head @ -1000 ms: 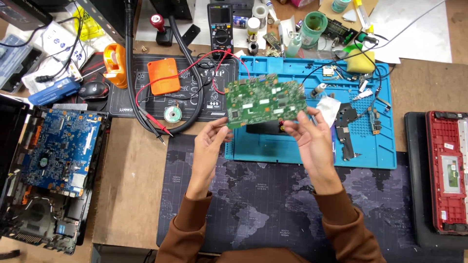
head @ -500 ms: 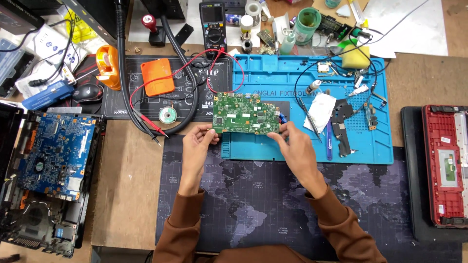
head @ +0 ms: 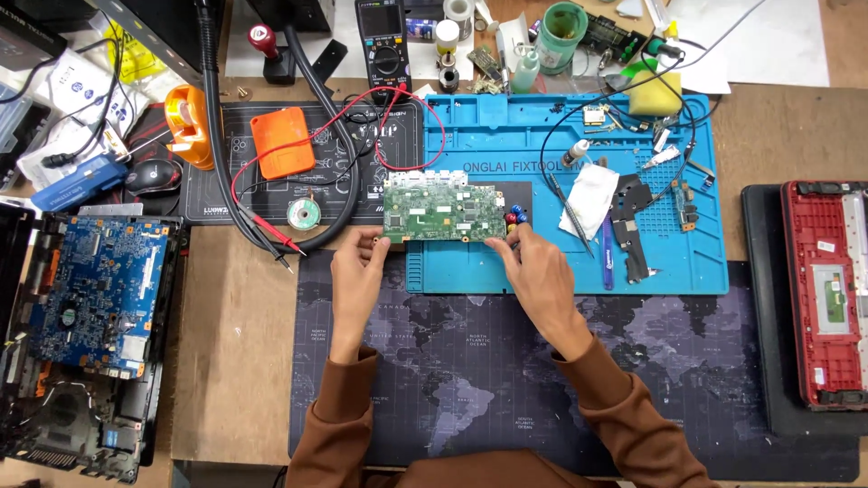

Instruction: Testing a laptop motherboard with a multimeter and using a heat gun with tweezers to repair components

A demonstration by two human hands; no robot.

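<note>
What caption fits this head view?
Both hands, left hand and right hand, hold a green circuit board above the blue repair mat.

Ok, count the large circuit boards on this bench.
2. A green circuit board is held at its lower corners by the left hand and right hand. A blue circuit board sits inside the opened laptop base at far left. Small boards excluded; clutter may hide others.

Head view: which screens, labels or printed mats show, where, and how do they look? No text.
Black handheld multimeter: top centre, grey blank screen, round dial.
Blue silicone repair mat: centre right, pale raised lettering.
Dark world-map desk mat: under both forearms, grey print.
Red laptop shell: right edge, small white stickers.
Green circuit board: held by left hand and right hand.
</note>
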